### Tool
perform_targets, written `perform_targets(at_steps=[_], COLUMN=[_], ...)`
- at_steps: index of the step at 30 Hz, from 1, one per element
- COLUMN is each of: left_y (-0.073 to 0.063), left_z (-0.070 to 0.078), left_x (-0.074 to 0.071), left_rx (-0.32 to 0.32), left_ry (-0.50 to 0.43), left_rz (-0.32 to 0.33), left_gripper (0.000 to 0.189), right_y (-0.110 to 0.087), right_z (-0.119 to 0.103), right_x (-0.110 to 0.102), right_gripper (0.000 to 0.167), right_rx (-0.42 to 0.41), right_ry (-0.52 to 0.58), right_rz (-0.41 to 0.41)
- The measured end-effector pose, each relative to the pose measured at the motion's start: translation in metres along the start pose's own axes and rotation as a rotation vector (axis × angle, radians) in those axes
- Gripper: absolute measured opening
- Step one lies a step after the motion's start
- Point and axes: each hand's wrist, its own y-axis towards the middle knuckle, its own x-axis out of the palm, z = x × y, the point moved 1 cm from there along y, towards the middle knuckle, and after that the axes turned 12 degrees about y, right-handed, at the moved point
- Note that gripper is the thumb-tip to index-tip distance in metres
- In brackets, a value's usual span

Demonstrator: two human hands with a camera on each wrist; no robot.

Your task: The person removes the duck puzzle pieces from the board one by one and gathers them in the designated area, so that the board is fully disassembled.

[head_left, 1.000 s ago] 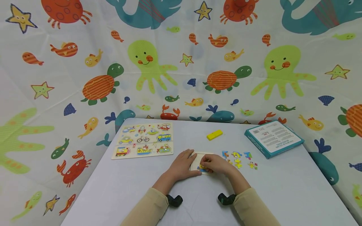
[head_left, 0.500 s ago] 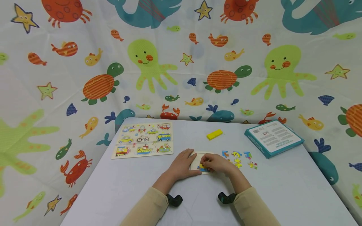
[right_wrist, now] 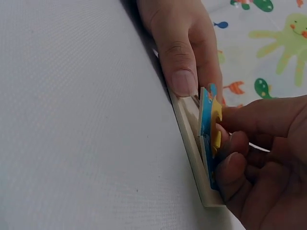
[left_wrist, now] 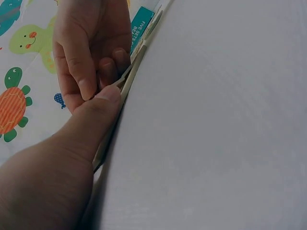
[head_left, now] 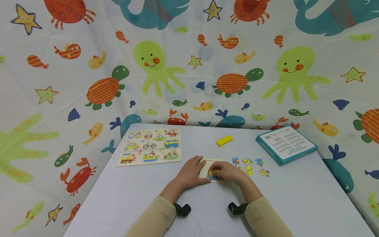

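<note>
A small wooden puzzle tray lies on the table between both hands. My left hand rests at its left side, fingers extended, the thumb touching the tray's front rim. With thumb and fingers, my right hand pinches joined blue-and-yellow jigsaw pieces over the tray. In the right wrist view these pieces stand tilted, their lower edge close to the wooden rim. Fingers hide part of the pieces. Several loose jigsaw pieces lie just right of the right hand.
A vehicle picture board lies at the left back. Behind the tray is a yellow block. A teal-edged box sits at the right back. A sea-animal cloth hangs behind the white table.
The right hand's fingers and the pinched pieces shift very slightly over the tray. The left hand, tray and loose pieces stay in place.
</note>
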Motion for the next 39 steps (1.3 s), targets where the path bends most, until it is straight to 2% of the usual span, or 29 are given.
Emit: perform_targets(at_steps=[9,18,28,39], left_y=[0.0,0.001,0.001,0.001], left_z=[-0.001,-0.001,-0.001,-0.002], left_x=[0.002,0.003,0.001,0.002], left_rx=[0.003,0.004,0.011,0.013], left_ry=[-0.002,-0.01,0.006,-0.001], left_rz=[0.005,0.001,0.004,0.017], left_gripper=[0.094,0.093,0.094,0.087], right_y=[0.005,0.007,0.008,0.012], right_z=[-0.002,-0.004,-0.002,-0.001], right_x=[0.002,0.006,0.001,0.009], right_gripper=[0.008,0.009,0.005,0.006], right_rx=[0.056,0.036,0.09,0.024], right_ry=[0.04,-0.056,0.007,-0.12], right_rz=[0.015,0.038,-0.039,0.05])
